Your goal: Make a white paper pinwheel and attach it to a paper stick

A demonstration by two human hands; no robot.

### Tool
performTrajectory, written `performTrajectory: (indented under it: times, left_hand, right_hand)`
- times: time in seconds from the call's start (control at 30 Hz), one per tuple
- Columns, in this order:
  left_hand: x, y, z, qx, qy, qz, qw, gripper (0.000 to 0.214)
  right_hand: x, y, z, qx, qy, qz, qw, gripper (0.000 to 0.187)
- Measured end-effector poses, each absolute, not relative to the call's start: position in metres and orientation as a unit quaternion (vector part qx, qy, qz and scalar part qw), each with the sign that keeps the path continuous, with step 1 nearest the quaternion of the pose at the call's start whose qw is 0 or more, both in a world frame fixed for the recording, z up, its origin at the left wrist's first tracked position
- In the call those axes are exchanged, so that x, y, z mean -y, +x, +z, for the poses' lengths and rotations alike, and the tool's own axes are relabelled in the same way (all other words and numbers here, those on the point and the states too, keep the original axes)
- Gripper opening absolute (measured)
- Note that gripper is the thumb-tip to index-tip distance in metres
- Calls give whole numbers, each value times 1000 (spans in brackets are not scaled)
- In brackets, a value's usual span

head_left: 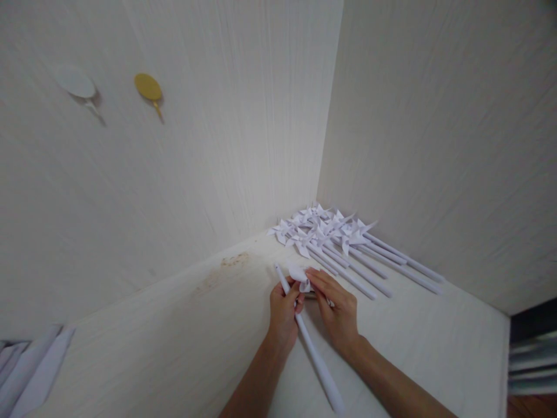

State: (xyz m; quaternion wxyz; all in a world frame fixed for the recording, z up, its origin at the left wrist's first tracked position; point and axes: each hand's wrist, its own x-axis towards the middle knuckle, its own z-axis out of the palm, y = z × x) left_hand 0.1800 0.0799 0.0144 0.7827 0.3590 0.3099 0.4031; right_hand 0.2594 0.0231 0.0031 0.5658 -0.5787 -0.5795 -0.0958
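Observation:
My left hand (284, 310) is closed round a long white rolled paper stick (315, 354) that runs from near the corner down toward me. My right hand (335, 307) is pinched on a small folded white paper piece (298, 274) held against the upper part of the stick. Both hands meet over the pale wooden surface (174, 342). Just beyond them lies a pile of several finished white paper pinwheels (331, 235) on sticks, heads toward the corner.
Two pale wood-grain walls meet in a corner (319, 191). A white hook (77, 82) and a yellow hook (148, 87) are stuck on the left wall. White paper sheets (30, 368) lie at the far left edge. A dark gap (533, 348) opens at right.

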Motion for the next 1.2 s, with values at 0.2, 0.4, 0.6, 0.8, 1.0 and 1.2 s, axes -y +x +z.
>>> performTrajectory:
  times: [0.2, 0.4, 0.6, 0.8, 1.0, 1.2]
  left_hand:
    - [-81, 181, 12, -326, 364, 417, 767, 17]
    - [-80, 179, 13, -319, 339, 411, 784, 22]
    - [-81, 179, 11, -308, 325, 403, 798, 25]
    - [-81, 179, 10, -296, 326, 393, 807, 27]
    - [-81, 179, 10, -285, 312, 389, 818, 26]
    - [-82, 178, 10, -287, 316, 393, 814, 23]
  right_hand:
    - [-21, 256, 3, 607, -563, -98, 552, 43]
    - [-21, 256, 3, 611, -562, -100, 549, 43]
    - [-21, 255, 5, 604, -565, -123, 549, 44]
    - [-21, 256, 5, 621, -561, -149, 527, 48]
    - [-20, 259, 3, 650, -558, -175, 486, 50]
    - [-19, 260, 6, 674, -566, -151, 450, 49]
